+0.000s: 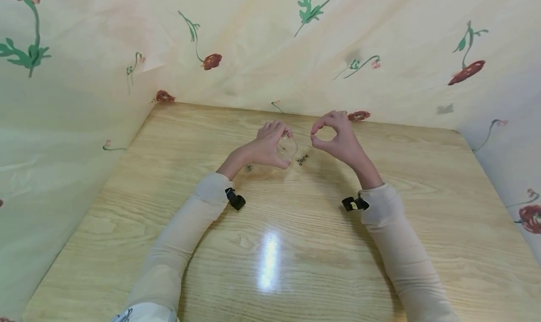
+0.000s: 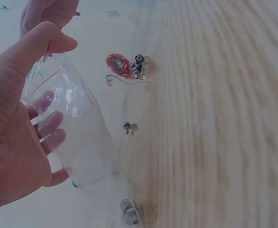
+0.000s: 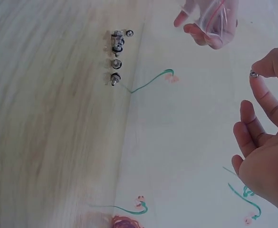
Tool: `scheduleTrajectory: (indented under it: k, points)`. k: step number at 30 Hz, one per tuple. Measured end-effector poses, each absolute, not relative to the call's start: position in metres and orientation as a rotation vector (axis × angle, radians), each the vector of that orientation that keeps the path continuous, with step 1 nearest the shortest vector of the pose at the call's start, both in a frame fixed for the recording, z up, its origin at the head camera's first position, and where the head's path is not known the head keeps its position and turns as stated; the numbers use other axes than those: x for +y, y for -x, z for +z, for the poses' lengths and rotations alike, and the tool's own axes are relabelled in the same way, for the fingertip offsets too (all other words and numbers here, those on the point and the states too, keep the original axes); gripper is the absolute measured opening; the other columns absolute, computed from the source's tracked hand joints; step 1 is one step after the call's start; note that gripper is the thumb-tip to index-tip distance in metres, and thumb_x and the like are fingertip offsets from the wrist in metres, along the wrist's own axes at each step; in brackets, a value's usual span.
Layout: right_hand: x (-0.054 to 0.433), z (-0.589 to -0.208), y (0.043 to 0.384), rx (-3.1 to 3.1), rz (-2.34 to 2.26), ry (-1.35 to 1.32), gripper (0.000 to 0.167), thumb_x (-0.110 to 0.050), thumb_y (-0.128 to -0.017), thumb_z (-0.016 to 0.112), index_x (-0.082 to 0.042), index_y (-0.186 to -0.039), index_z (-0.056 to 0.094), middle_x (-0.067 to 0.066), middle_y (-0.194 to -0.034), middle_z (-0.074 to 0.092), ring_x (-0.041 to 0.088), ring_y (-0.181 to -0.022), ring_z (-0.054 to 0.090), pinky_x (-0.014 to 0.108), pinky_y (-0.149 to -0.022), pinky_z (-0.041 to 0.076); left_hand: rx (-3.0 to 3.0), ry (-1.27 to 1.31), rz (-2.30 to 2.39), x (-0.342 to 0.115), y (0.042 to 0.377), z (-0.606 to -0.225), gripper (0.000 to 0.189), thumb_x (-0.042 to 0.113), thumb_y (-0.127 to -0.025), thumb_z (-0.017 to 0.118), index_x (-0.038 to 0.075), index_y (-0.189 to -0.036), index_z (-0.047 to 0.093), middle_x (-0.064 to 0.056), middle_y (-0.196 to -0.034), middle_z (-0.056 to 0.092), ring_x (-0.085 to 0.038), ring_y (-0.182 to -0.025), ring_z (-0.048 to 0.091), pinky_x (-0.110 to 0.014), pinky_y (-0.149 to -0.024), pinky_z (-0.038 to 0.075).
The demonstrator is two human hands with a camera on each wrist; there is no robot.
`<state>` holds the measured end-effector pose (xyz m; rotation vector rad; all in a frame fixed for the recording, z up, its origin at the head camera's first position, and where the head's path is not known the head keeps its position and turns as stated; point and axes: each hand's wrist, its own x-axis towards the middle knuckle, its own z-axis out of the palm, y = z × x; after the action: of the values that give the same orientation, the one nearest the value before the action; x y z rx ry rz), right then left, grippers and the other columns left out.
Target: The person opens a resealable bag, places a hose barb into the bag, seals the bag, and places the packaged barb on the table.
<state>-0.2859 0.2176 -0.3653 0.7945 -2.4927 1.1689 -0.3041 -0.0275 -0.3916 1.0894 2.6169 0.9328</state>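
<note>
Caution: the small metal part (image 3: 254, 74) could be dropping if the pinch is slipping or the clear plastic bag (image 2: 84, 133) is sagging shut.
The left hand (image 1: 270, 146) is holding the bag by its mouth, thumb and fingers curving wide apart; the right hand (image 1: 338, 136), apart from the bag, is pinching the part between thumb and forefinger; loose metal parts (image 3: 117, 45) are lying on the table (image 1: 304, 242).

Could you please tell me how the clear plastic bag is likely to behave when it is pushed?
The clear plastic bag is probably floppy, as its film wrinkles near the left hand. It is likely light for its size, since the see-through film looks thin. Its glossy highlights suggest it may be somewhat slippery.
</note>
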Motion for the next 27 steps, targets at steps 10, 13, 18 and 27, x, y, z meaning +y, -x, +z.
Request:
scheduleTrajectory:
  k: [10,13,18,27]
  points:
    - [0.214,-0.370,0.278,-2.417,1.167,-0.776,0.008,-0.001,-0.080,0.073,-0.007,-0.084,0.072,0.012,-0.096,0.061,0.027,-0.098,0.045,0.046,-0.097,0.024,2.631,-1.095,0.910,-0.026,0.304,-0.392,0.069,0.032,-0.074,0.080,0.006,-0.127,0.043,-0.011,-0.120,0.040,-0.024,-0.109,0.030,-0.039,-0.092,0.025]
    - [0.213,-0.369,0.276,-2.385,1.164,-0.775,0.008,-0.001,-0.079,0.072,-0.007,-0.085,0.071,0.014,-0.098,0.060,0.031,-0.099,0.044,0.047,-0.098,0.024,2.632,-1.100,0.911,-0.027,0.304,-0.391,0.069,0.032,-0.075,0.080,0.006,-0.127,0.043,-0.013,-0.120,0.040,-0.025,-0.108,0.030,-0.040,-0.092,0.025]
    - [0.208,-0.367,0.271,-2.312,1.155,-0.772,0.009,-0.003,-0.078,0.072,-0.007,-0.086,0.070,0.017,-0.099,0.058,0.027,-0.098,0.042,0.046,-0.096,0.023,2.628,-1.114,0.918,-0.026,0.302,-0.391,0.067,0.032,-0.076,0.080,0.007,-0.126,0.042,-0.011,-0.120,0.040,-0.024,-0.108,0.030,-0.041,-0.093,0.025]
    - [0.196,-0.375,0.266,-2.285,1.150,-0.851,0.013,0.000,-0.075,0.075,-0.008,-0.085,0.071,0.016,-0.096,0.057,0.023,-0.095,0.038,0.037,-0.094,0.021,2.623,-1.152,0.903,-0.023,0.298,-0.390,0.067,0.034,-0.075,0.080,0.009,-0.125,0.043,-0.012,-0.121,0.041,-0.023,-0.108,0.031,-0.039,-0.092,0.026]
